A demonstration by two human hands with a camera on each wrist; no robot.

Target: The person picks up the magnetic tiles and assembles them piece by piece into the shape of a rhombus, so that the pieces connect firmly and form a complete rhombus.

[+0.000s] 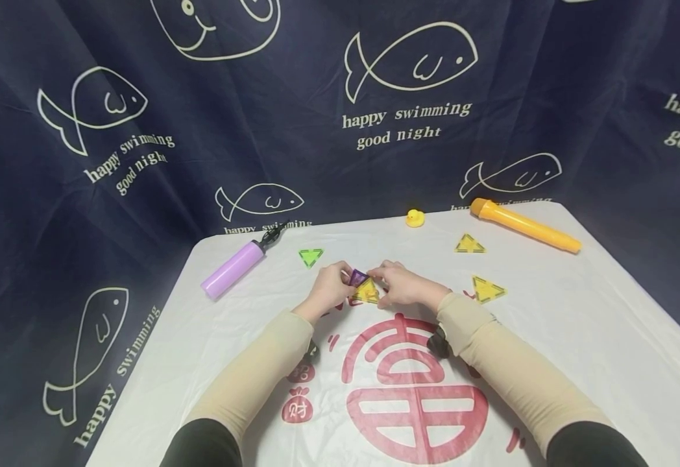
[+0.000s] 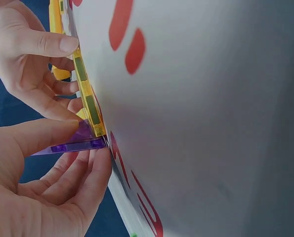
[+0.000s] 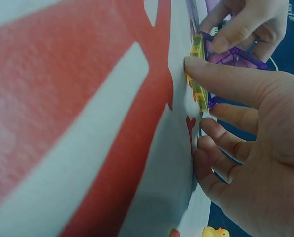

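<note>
A purple triangular magnetic tile (image 1: 357, 277) stands upright, and its lower edge meets a yellow triangular magnetic tile (image 1: 366, 293) near the middle of the table. My left hand (image 1: 328, 289) pinches the purple tile (image 2: 76, 146) between thumb and fingers at one corner. From the other side, my right hand (image 1: 404, 285) has its thumb on the edge of the yellow tile (image 3: 200, 74), with the index finger behind, at the purple tile's lower corner. In the left wrist view, the right thumb presses the yellow tile's (image 2: 89, 94) far end.
Two more yellow triangular tiles (image 1: 488, 289) lie to the right, and a green triangular tile (image 1: 311, 257) lies to the left. Farther out are a purple hand pump (image 1: 235, 269), a rubber duck (image 1: 414, 218) and an orange tube (image 1: 527, 226). A dark fish-print curtain (image 1: 316, 130) hangs behind the table.
</note>
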